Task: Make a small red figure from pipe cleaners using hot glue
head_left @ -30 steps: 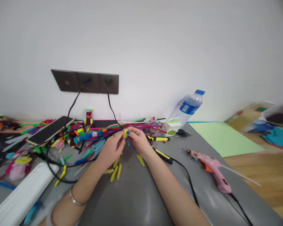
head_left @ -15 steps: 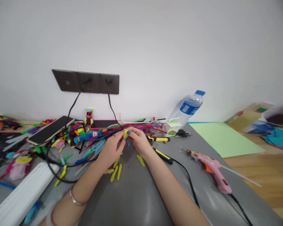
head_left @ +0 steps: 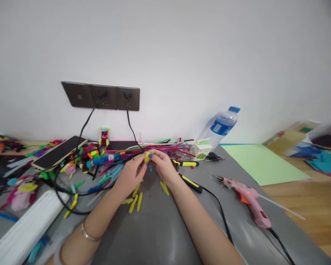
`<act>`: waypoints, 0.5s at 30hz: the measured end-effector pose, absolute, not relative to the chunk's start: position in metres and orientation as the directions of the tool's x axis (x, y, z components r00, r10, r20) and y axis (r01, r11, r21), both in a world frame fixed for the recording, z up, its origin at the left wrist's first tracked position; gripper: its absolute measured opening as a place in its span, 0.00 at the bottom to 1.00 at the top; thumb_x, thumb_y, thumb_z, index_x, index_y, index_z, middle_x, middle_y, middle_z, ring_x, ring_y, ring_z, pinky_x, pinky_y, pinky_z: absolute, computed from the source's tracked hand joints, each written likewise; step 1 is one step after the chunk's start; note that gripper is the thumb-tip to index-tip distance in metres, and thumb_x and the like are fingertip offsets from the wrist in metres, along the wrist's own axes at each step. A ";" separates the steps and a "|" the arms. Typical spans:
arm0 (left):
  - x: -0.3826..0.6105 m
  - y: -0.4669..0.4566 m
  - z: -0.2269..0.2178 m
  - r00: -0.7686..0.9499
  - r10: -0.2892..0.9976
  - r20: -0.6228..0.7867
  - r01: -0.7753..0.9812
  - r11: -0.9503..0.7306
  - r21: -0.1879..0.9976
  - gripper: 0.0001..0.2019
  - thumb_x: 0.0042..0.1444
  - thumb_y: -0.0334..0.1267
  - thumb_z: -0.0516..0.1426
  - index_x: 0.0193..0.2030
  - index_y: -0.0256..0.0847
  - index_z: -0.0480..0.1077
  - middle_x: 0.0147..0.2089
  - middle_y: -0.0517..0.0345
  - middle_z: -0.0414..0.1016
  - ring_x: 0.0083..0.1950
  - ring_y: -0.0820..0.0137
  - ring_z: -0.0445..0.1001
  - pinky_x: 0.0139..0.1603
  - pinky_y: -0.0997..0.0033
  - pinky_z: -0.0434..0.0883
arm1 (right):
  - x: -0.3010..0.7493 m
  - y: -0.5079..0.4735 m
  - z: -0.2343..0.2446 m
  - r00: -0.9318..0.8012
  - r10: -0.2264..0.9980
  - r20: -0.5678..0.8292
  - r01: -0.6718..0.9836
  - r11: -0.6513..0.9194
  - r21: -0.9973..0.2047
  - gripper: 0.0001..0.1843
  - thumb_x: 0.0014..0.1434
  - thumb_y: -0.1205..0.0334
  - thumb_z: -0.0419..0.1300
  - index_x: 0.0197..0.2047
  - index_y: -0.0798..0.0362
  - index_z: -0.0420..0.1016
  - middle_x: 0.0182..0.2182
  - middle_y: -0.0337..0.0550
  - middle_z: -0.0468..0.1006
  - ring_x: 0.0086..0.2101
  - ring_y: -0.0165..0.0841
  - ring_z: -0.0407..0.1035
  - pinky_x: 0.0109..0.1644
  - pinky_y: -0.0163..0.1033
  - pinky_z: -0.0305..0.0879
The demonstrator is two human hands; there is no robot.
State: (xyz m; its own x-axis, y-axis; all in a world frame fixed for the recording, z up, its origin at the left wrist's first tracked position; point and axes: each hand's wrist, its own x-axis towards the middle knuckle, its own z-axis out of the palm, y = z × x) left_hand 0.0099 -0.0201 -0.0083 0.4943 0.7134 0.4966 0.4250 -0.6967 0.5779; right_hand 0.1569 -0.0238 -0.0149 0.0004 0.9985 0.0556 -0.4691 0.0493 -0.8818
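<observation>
Between the fingertips of both hands is a small yellow pipe cleaner piece [head_left: 147, 157], partly covered by the fingers. My left hand [head_left: 134, 170] pinches it from the left, and my right hand [head_left: 161, 165] closes on it from the right. Its exact shape is too small to make out. Below the hands, several short yellow pipe cleaner lengths [head_left: 139, 201] lie on the grey table [head_left: 151, 235]. One more yellow pair [head_left: 164, 188] rests under the right wrist. Yellow-and-black pliers [head_left: 191, 183] lie just beyond the right forearm.
At the right lies a pink glue gun [head_left: 253, 204] with its cord. Green paper [head_left: 264, 162] is behind it. A tilted water bottle [head_left: 223, 125] leans against the wall beside a small box [head_left: 201, 149]. On the left are a phone [head_left: 59, 152], a white power strip [head_left: 30, 228], black cables and pipe cleaner figures.
</observation>
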 end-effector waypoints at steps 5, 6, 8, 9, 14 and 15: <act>0.009 -0.019 -0.008 0.493 0.709 0.504 0.425 -0.702 0.572 0.11 0.63 0.32 0.50 0.49 0.38 0.70 0.41 0.52 0.78 0.39 0.66 0.77 0.42 0.70 0.73 | 0.157 -0.024 -0.014 0.006 0.999 0.047 -0.472 0.044 -0.880 0.10 0.44 0.57 0.70 0.28 0.53 0.78 0.25 0.37 0.75 0.26 0.27 0.66 0.31 0.32 0.65; 0.009 -0.019 -0.008 0.492 0.710 0.504 0.425 -0.701 0.572 0.11 0.63 0.32 0.50 0.50 0.38 0.70 0.41 0.52 0.78 0.39 0.66 0.77 0.42 0.69 0.73 | 0.157 -0.024 -0.014 0.007 0.999 0.046 -0.472 0.044 -0.880 0.10 0.45 0.57 0.70 0.28 0.53 0.78 0.25 0.37 0.75 0.26 0.27 0.66 0.31 0.32 0.65; 0.009 -0.019 -0.009 0.490 0.710 0.506 0.423 -0.701 0.574 0.12 0.63 0.32 0.51 0.50 0.38 0.70 0.42 0.51 0.78 0.39 0.66 0.77 0.42 0.69 0.73 | 0.157 -0.025 -0.014 0.007 0.999 0.046 -0.473 0.044 -0.880 0.10 0.45 0.57 0.70 0.29 0.53 0.78 0.25 0.37 0.75 0.26 0.27 0.66 0.31 0.32 0.65; 0.009 -0.019 -0.010 0.489 0.709 0.508 0.421 -0.702 0.574 0.12 0.63 0.32 0.51 0.50 0.38 0.69 0.43 0.51 0.78 0.40 0.66 0.77 0.42 0.69 0.73 | 0.157 -0.025 -0.014 0.005 0.999 0.048 -0.472 0.045 -0.880 0.10 0.45 0.57 0.70 0.29 0.53 0.78 0.26 0.37 0.75 0.26 0.27 0.66 0.31 0.32 0.65; 0.010 -0.018 -0.011 0.490 0.709 0.507 0.417 -0.701 0.579 0.11 0.63 0.31 0.51 0.50 0.38 0.70 0.43 0.51 0.78 0.40 0.66 0.77 0.42 0.69 0.73 | 0.157 -0.025 -0.014 -0.001 0.998 0.057 -0.472 0.049 -0.880 0.10 0.45 0.57 0.70 0.29 0.53 0.77 0.25 0.37 0.75 0.26 0.27 0.66 0.31 0.32 0.65; 0.010 -0.018 -0.011 0.490 0.709 0.507 0.416 -0.701 0.579 0.11 0.63 0.31 0.51 0.50 0.38 0.70 0.42 0.51 0.78 0.40 0.66 0.77 0.42 0.68 0.73 | 0.157 -0.025 -0.014 0.000 0.998 0.056 -0.472 0.049 -0.880 0.10 0.45 0.57 0.70 0.29 0.53 0.77 0.26 0.37 0.75 0.26 0.27 0.66 0.31 0.32 0.65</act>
